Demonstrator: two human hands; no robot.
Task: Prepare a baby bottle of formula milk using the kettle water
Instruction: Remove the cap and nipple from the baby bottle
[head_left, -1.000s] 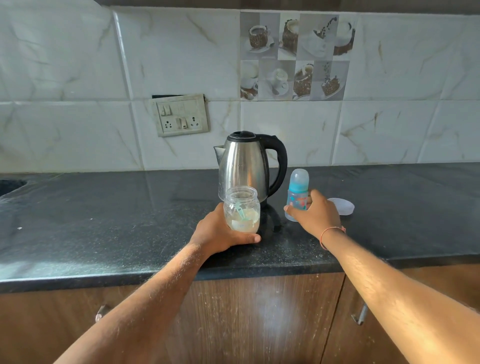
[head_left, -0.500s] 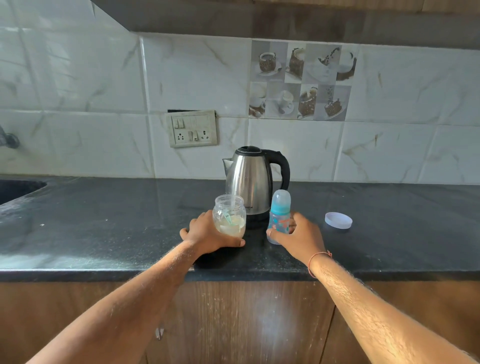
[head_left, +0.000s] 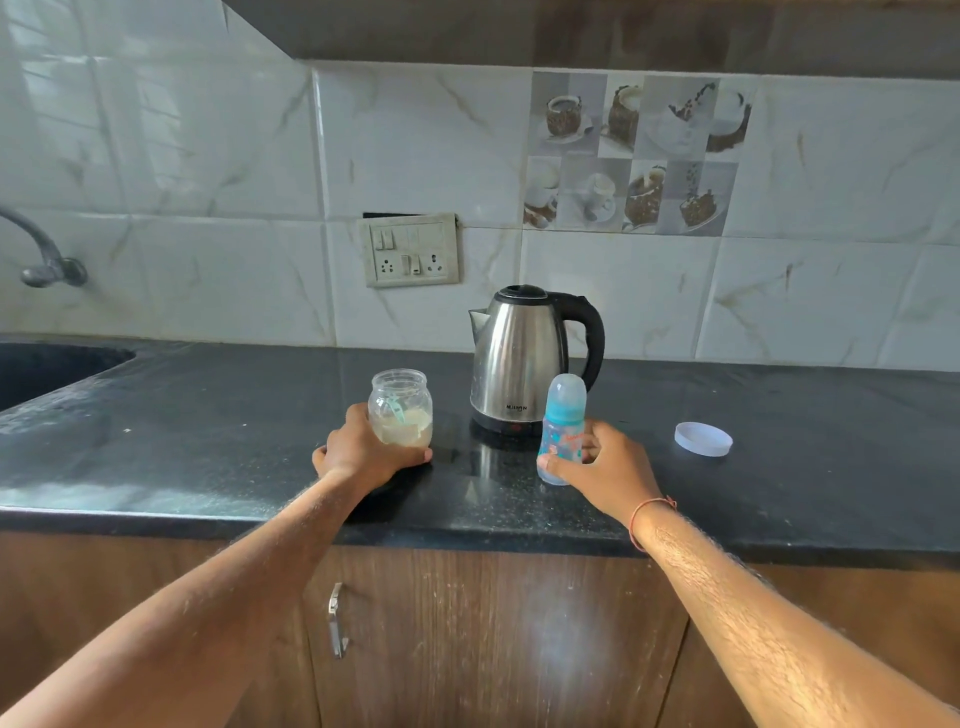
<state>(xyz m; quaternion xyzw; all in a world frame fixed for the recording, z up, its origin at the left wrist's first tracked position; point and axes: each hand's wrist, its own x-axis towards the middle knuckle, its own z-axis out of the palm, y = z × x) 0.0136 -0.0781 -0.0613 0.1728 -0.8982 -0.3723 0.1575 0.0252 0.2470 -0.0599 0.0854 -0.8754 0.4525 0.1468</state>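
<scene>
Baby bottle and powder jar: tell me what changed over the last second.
Nothing visibly changed apart from the camera pulling back. The left hand still grips the powder jar and the right hand still holds the baby bottle, both standing on the counter before the kettle. The white lid stays to the right.

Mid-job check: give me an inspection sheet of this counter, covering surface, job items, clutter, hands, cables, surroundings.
Surface: dark stone counter, dusty sheen.
Job's things: steel kettle on its base; open formula jar, scoop inside; baby bottle, capped, upright.
Clutter: white lid lying to the right.
Hands: left hand grips the jar; right hand grips the bottle.
Cables: nothing seen.
Surroundings: switch panel, tap, sink, cabinet doors below.
</scene>
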